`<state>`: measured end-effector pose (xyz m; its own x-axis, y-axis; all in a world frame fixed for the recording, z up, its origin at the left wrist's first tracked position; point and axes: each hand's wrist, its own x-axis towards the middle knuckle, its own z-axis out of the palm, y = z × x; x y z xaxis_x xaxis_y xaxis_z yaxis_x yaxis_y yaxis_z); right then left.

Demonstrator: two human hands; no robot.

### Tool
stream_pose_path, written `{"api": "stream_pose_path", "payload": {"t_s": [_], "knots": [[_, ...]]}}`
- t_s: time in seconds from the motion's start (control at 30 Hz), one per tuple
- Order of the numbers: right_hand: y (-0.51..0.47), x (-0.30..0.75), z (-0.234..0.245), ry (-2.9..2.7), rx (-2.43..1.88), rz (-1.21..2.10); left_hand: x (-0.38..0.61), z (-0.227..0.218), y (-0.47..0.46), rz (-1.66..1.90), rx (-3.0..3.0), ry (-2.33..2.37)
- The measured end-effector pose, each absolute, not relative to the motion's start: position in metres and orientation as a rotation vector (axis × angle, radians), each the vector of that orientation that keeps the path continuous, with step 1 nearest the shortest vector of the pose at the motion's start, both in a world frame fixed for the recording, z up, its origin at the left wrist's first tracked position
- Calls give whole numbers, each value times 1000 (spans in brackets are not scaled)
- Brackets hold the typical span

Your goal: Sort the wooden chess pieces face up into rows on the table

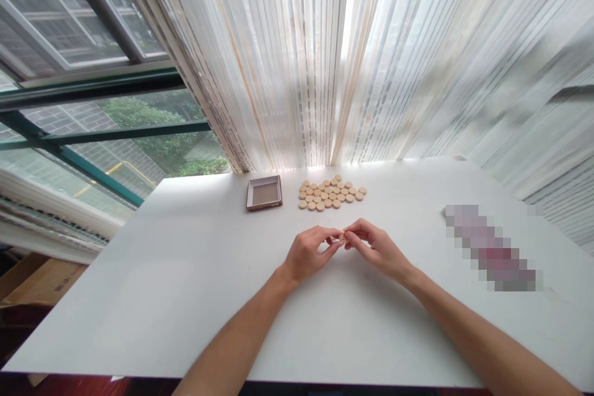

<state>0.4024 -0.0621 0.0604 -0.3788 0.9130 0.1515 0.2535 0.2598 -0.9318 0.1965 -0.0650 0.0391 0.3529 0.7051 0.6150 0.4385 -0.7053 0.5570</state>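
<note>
Between the fingertips of both hands is a small round wooden Chinese chess piece (343,237) with a red mark on its face. My left hand (308,253) pinches it from the left with thumb and forefinger. From the right, the thumb and fingers of my right hand (378,250) close on the same piece, hiding part of it. Just beyond the hands, several similar plain-faced wooden discs (328,196) lie flat on the white table (185,284) in a loose cluster of rows. One disc at the back seems to overlap its neighbours.
A shallow square box (264,193) with a brown rim stands left of the discs. At the right lies a long pixelated object (494,253). Striped curtains (297,62) hang along the table's far edge, beside a window (116,117). A cardboard box (44,281) sits low at the left.
</note>
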Motion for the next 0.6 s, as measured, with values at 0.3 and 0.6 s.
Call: {"api": "stream_pose_path", "payload": {"t_s": [0.3, 0.6], "knots": [[-62, 402, 63, -1782, -994, 1180, 196, 40, -65, 1272, 2308, 1019], [-62, 401, 62, -1790, -966, 1174, 197, 40, -65, 1294, 2322, 1020]]}}
